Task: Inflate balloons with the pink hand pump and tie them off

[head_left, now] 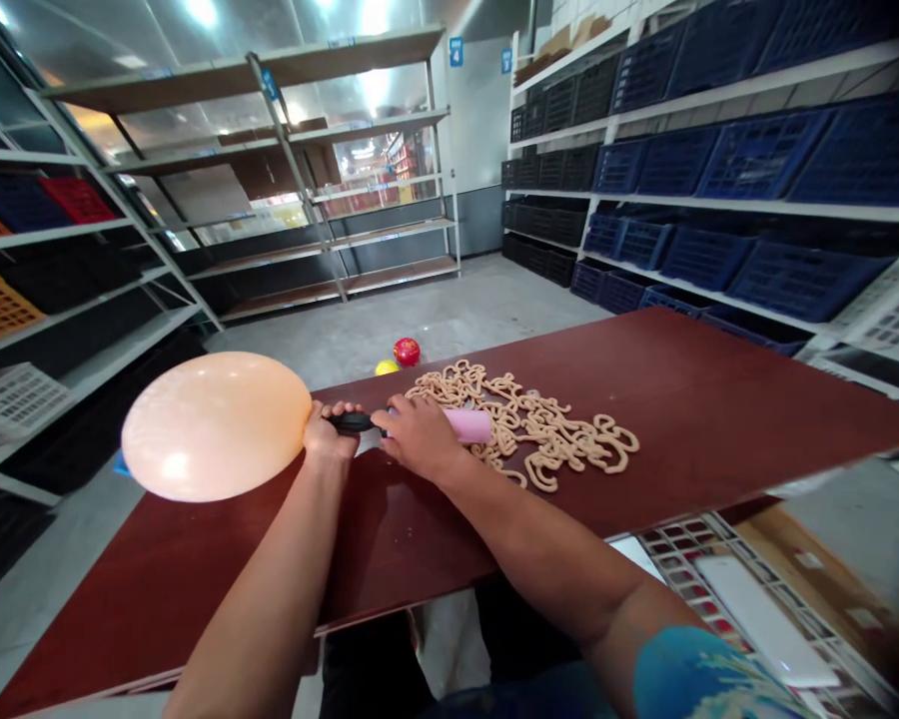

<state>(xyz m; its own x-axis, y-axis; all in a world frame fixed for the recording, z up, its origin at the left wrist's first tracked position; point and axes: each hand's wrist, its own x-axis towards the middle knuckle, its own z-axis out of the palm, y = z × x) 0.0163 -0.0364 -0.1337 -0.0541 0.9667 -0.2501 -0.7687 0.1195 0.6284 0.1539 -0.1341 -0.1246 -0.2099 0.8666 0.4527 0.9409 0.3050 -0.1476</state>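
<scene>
1. Nearest to you, at the lower right, a white phone-like device (764,619) lay on a white grid rack (693,549). Your right elbow was near it, so a careless swing of this arm could knock it.

2. Your right hand (420,434) was closed around the middle of a pump (473,426), whose pink end stuck out to the right, over the beige cord-like coils (561,434). I could not tell whether it touched them; if it did, a long push or pull could drag them.

3. Your left hand (331,431) was curled tightly where the balloon (214,424) met the black end of the pump. The neck was hidden inside your fingers, so I could not tell how firmly it sat there. If this grip became loose, the balloon could slip off and lose its air.

4. The balloon, peach and well swollen, stood out to the left, above the surface (719,399). Too much air, in my judgement, could burst it.

5. Farther, the coils spread near the far edge of the surface; a bump could send some over it.

6. Beyond that edge were a red ball (406,352) and a yellow ball (387,367), then shelves (401,272).
</scene>
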